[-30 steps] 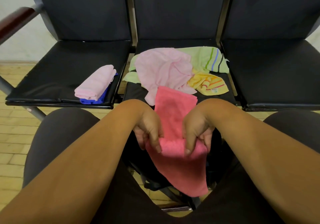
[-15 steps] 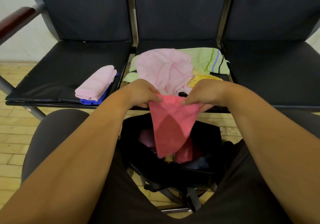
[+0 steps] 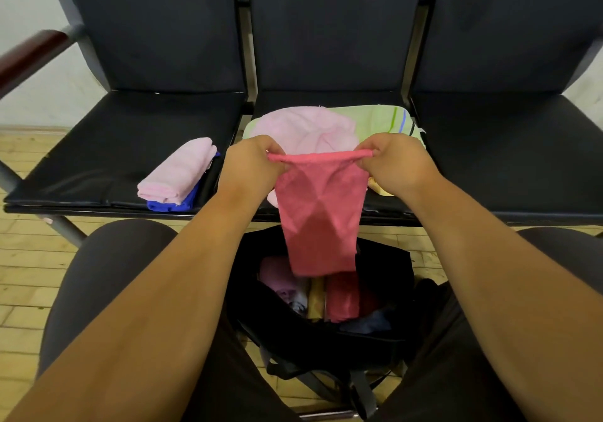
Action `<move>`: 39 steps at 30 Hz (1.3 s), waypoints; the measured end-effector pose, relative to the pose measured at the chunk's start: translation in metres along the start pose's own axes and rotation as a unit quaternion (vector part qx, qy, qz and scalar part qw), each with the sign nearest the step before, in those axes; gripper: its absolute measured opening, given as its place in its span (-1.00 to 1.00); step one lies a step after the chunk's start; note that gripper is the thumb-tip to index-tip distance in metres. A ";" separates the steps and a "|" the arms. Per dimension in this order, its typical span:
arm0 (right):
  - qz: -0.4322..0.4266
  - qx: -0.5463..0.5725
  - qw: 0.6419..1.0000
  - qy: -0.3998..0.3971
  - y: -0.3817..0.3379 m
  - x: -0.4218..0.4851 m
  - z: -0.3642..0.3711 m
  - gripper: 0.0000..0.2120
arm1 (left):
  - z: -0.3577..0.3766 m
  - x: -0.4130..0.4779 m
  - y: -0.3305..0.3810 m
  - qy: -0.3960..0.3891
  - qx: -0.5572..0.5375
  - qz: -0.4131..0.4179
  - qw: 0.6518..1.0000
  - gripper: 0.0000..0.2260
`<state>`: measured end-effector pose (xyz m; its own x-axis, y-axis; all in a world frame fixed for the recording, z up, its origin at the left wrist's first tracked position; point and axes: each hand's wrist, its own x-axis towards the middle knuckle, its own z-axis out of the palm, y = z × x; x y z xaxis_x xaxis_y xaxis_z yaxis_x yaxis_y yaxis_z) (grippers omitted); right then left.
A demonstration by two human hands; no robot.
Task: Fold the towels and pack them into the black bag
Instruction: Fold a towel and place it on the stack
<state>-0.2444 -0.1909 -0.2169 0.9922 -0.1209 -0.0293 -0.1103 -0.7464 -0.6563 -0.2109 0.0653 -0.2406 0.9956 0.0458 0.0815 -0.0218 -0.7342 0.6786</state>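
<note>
- While the left hand point(image 3: 251, 164) and the right hand point(image 3: 396, 160) each pinched one upper corner of the coral towel point(image 3: 321, 219), with the fingers point(image 3: 368, 146) curled tight round its bunched top edge, the cloth hung upright between the knees. Its lower hem hung over the open mouth of the black bag point(image 3: 385, 333) on the floor.
- Several folded towels stood side by side inside the bag.
- Risk, skewed fold: the hanging panel showed diagonal creases and narrowed toward the hem. A fold made before the cloth was pulled flat would probably come out crooked and bulky.
- Risk, lost grip: if either pinch slackened, that corner would likely drop and the towel could fall unfolded onto the packed ones.
- Risk, snagging: the loose pink towel point(image 3: 310, 131) and the green striped towel point(image 3: 385, 119) lay heaped on the middle seat point(image 3: 326, 100) just behind the hands. The yellow towel point(image 3: 380, 188) lay at the seat's front edge beside the right wrist, where a forearm sweep could drag it to the floor.
- The folded pale pink towel point(image 3: 177, 172) rested on the blue towel point(image 3: 177, 204) on the left seat point(image 3: 114, 137), apart from the hands.
- Markings: no brand, label or writing could be read on any item.
</note>
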 end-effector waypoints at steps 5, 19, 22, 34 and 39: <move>-0.006 0.010 1.000 0.025 0.000 0.001 -0.004 -0.89 | -0.002 -0.002 0.005 0.023 -0.002 0.043 0.999 -0.91; 0.027 0.169 0.984 -0.044 -0.015 -0.006 -0.009 -0.83 | -0.010 0.006 0.015 -0.008 -0.084 0.016 0.996 -0.79; 0.021 0.180 0.983 -0.032 -0.018 -0.006 -0.005 -0.82 | -0.009 0.009 0.011 -0.021 -0.233 -0.047 0.971 -0.72; 0.164 0.466 0.869 -0.034 -0.016 0.001 -0.004 -0.63 | 0.022 -0.016 0.025 -0.387 -0.467 -0.201 0.769 -0.05; 0.227 0.576 0.785 -0.027 -0.019 -0.007 -0.018 -0.80 | 0.034 -0.024 0.026 -0.435 -0.383 -0.097 0.809 -0.56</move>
<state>-0.2504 -0.1876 -0.1901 0.8699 -0.1524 -0.4690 -0.3588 0.4568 -0.8140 -0.2317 0.0217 -0.2500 0.6670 -0.6290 -0.3994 0.4248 -0.1194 0.8974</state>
